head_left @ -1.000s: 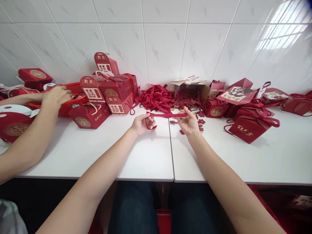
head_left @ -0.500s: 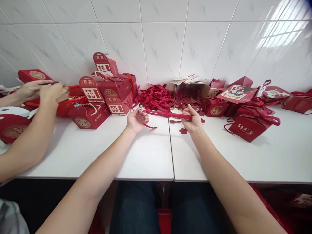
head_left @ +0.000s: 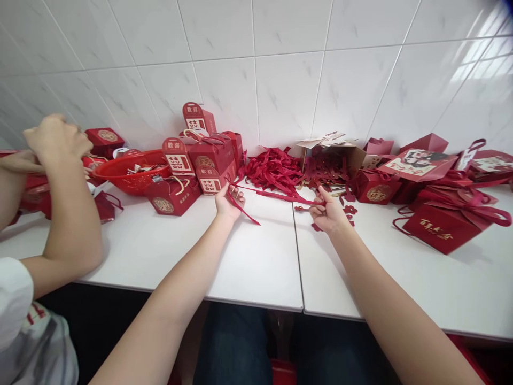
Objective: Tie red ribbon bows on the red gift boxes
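A red ribbon [head_left: 276, 197] stretches between my two hands above the white table. My left hand [head_left: 230, 203] is closed on one end, with a loose tail dangling below the fingers. My right hand [head_left: 326, 212] pinches the other end, thumb pointing up. Just behind the stretched strip lies a heap of red ribbons [head_left: 273, 168]. Several dark red flower-shaped pieces [head_left: 350, 209] lie on the table beside my right hand. An open cardboard box [head_left: 355, 155] holding more dark red pieces stands behind it.
Red gift boxes [head_left: 214, 155] are stacked left of the ribbon heap; more boxes [head_left: 444, 227] crowd the right. A red plastic basket [head_left: 132, 179] stands at left. A co-worker's hands [head_left: 58, 141] are raised at far left. A white tiled wall [head_left: 224, 85] closes the back.
The view has swung left, shifting the scene rightward. The strip between my hands looks thinner and slopes down to the right. The co-worker's hands have risen and drawn together at far left.
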`<state>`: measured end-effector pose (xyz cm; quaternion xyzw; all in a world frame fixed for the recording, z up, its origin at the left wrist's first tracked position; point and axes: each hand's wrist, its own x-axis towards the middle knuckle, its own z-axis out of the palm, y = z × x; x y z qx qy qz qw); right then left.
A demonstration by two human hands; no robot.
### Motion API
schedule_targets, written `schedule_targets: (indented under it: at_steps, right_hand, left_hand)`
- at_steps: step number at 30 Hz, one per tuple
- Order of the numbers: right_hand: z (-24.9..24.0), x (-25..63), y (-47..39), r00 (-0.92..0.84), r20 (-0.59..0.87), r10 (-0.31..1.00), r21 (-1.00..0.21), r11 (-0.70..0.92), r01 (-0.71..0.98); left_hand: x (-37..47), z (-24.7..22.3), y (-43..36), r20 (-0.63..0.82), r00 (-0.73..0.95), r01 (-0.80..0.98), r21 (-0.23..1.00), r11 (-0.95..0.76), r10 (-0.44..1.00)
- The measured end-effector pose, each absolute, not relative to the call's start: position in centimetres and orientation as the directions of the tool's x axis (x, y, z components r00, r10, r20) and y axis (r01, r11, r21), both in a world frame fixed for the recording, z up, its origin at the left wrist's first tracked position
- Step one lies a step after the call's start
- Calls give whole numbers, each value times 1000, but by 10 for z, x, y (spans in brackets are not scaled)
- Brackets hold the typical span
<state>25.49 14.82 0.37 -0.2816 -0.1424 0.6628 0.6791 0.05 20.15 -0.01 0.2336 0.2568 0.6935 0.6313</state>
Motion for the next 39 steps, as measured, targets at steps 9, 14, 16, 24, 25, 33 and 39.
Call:
schedule_targets:
  at_steps: [9,14,16,24,25,33,39]
  right_hand:
    - [-1,260,159,326,-150,933,-494,215,-842]
    - [3,275,162,397,-152,905,-461,290,-839]
    - [2,280,163,407,-161,899,-464,294,-835]
    - [-15,272,168,436,-228,871,-618,217,-756]
    - [-16,270,167,443,-218,870,-645,212,-734]
    - [-8,252,157,619,59,783,-811,399,-428]
    - [35,292,122,774,340,535,-777,623,-89]
  left_hand:
    - [1,2,202,113,-299,-458,854,-246,948]
    - [-20,14,179,322,-433,-11,932,-362,842]
    - [-47,22,169,406,-460,217,914,-343,790]
    - [-139,46,156,483,-620,661,746,80,618]
    - [-143,46,153,458,-593,682,724,110,662]
    - [-146,45,121,391,-393,797,596,96,832]
    - [-97,11,47,399,50,795,540,-278,916]
